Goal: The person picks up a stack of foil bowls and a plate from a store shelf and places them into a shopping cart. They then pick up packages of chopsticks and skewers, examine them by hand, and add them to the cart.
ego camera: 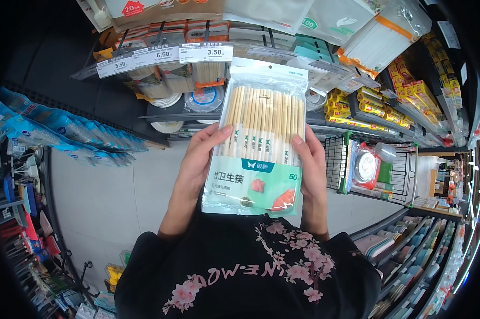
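A clear plastic pack of disposable bamboo chopsticks (264,107) is held up in front of my chest, with its printed pale green front facing me. My left hand (202,153) grips the pack's left edge, thumb on the front and fingers behind. On the opposite edge, my right hand (312,159) holds it the same way. The chopsticks stand upright in the pack, their lower parts in white paper sleeves. Just beyond the pack's top, a shelf rail carries price tags (206,52), and packs of wooden sticks (209,75) hang around it.
A wire shopping cart (335,163) stands to the right with packaged goods inside. Boxed rolls in yellow packaging (369,109) fill shelves behind it. Blue bags (56,127) hang at the left. Shelves of bowls and dishes (413,255) stand at the lower right. Pale floor (104,191) lies between.
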`<state>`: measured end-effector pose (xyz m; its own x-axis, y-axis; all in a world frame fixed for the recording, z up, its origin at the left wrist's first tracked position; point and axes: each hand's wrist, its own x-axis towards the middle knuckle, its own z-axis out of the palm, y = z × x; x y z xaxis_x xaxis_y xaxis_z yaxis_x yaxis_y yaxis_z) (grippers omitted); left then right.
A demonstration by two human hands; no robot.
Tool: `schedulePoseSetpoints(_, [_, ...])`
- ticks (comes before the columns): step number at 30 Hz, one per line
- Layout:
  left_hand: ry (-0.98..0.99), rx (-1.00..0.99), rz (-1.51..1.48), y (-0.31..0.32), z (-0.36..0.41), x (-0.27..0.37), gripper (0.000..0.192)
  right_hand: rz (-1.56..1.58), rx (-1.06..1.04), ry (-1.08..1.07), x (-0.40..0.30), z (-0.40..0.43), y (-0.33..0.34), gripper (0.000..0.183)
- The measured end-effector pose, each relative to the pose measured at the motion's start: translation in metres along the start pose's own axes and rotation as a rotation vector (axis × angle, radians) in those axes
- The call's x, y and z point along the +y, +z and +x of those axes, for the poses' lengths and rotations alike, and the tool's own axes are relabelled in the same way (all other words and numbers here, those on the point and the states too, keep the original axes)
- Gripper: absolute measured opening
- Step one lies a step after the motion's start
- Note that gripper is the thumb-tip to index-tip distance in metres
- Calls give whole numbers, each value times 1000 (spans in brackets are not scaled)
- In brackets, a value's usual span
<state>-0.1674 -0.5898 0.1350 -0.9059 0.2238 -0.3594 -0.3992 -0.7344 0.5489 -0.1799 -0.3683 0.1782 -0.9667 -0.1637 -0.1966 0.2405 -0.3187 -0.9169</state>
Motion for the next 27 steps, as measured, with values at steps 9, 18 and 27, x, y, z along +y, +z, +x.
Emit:
schedulePoseSetpoints(9, [29, -25, 16, -2, 11, -1, 37, -146, 11, -64, -2, 3, -3, 47])
schedulePoseSetpoints(18, [36, -66, 119, 3, 17, 0, 38, -361, 2, -122, -15, 1, -15, 48])
schedulePoseSetpoints(27, [9, -69, 215, 4, 16, -5, 42, -340, -27, -90, -15, -4, -23, 47])
